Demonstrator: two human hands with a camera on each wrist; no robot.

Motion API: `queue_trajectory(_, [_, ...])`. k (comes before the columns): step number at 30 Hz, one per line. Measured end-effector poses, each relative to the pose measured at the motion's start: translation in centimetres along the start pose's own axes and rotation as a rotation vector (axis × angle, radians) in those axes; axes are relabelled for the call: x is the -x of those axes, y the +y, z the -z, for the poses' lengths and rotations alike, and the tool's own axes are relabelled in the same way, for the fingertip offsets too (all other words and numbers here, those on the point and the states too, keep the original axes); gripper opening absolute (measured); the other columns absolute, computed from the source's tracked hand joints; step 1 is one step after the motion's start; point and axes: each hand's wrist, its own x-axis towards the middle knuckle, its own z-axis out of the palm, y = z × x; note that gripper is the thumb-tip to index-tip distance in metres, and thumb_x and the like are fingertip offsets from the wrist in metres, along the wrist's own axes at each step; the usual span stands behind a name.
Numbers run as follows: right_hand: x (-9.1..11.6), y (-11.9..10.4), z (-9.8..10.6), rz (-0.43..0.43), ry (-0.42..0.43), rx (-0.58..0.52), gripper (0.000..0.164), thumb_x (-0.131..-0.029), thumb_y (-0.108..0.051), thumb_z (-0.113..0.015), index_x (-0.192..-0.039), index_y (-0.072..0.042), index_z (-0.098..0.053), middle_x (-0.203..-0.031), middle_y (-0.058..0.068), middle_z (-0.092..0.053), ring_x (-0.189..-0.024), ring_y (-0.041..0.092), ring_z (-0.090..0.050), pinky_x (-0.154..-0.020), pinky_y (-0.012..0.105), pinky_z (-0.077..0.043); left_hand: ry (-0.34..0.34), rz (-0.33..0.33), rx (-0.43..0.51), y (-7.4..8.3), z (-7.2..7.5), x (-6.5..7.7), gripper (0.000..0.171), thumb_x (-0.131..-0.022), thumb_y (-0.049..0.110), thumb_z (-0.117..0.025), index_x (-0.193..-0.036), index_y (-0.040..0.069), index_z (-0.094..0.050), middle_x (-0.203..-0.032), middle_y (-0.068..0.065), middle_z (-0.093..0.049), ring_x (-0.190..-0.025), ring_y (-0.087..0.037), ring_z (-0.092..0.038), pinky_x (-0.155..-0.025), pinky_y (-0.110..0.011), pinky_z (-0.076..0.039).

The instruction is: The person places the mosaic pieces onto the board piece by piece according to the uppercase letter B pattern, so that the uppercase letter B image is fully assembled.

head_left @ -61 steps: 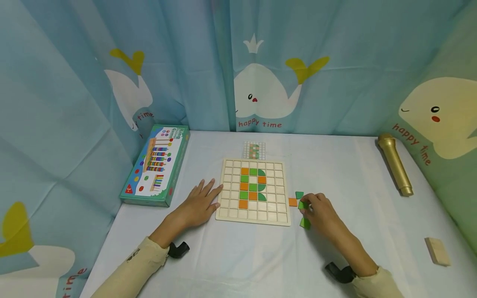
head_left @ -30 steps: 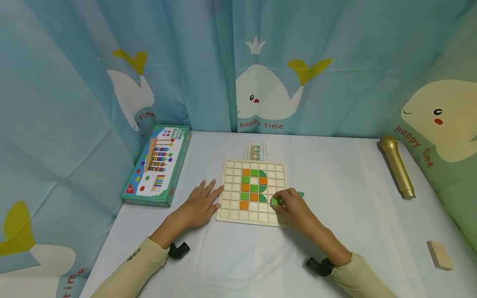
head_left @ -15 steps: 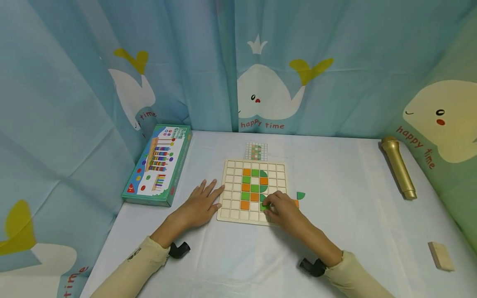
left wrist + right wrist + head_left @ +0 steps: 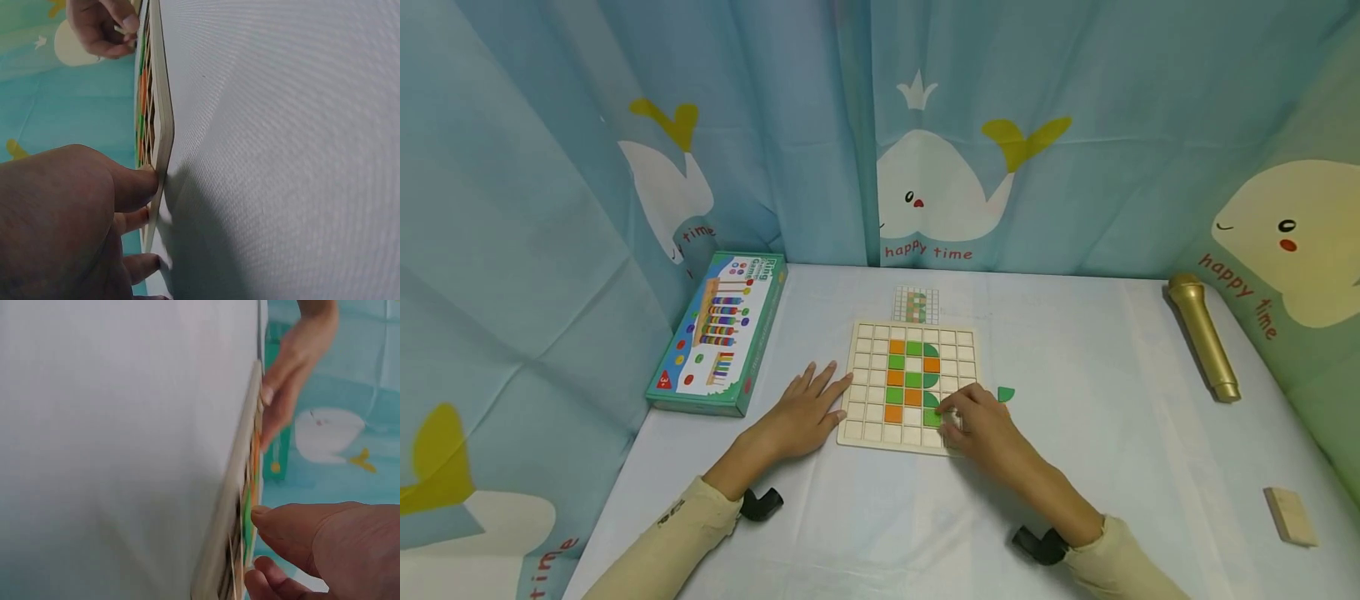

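Observation:
A wooden grid board lies mid-table with orange and green square tiles and dark green rounded tiles set in its cells. My left hand rests flat on the table at the board's left edge, fingers spread, its thumb and fingertips touching that edge. Over the lower right of the board is my right hand. Its fingertips are at the right side of a light green tile, which lies in a cell in the lowest filled row. In the right wrist view the thumb and fingers are apart, with nothing visible between them.
A pattern card lies behind the board. One dark green rounded tile is right of it; my right hand hides the table below. A game box stands left, a gold microphone and wooden block right.
My right hand picked up a light green square tile beside the board, carried it left and set it in a lower cell. Its fingers have now drawn slightly right. The left hand stays put.

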Motion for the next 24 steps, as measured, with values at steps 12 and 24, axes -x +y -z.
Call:
queue_trajectory(12, [1.8, 4.3, 5.9, -0.254, -0.071, -0.047, 0.036, -0.099, -0.014, -0.073, -0.129, 0.003, -0.063, -0.126, 0.023, -0.061, -0.113, 0.039, -0.061, -0.092, 0.057, -0.053, 0.001, 0.017, 0.001, 0.2, 0.0, 0.1, 0.061, -0.113, 0.035, -0.047, -0.168, 0.017, -0.030, -0.176, -0.017, -0.017, -0.162, -0.048, -0.006, -0.128, -0.064, -0.014])
queue_trajectory(24, [5.6, 5.2, 6.3, -0.351, -0.290, -0.120, 0.045, -0.088, -0.026, -0.087, -0.121, -0.005, -0.063, -0.119, 0.012, -0.056, -0.111, 0.029, -0.055, -0.094, 0.050, -0.051, 0.002, 0.009, -0.011, 0.0, -0.1, 0.0, 0.060, -0.113, 0.035, -0.047, -0.168, 0.016, -0.030, -0.176, -0.018, -0.017, -0.161, -0.048, -0.008, -0.128, -0.064, -0.015])
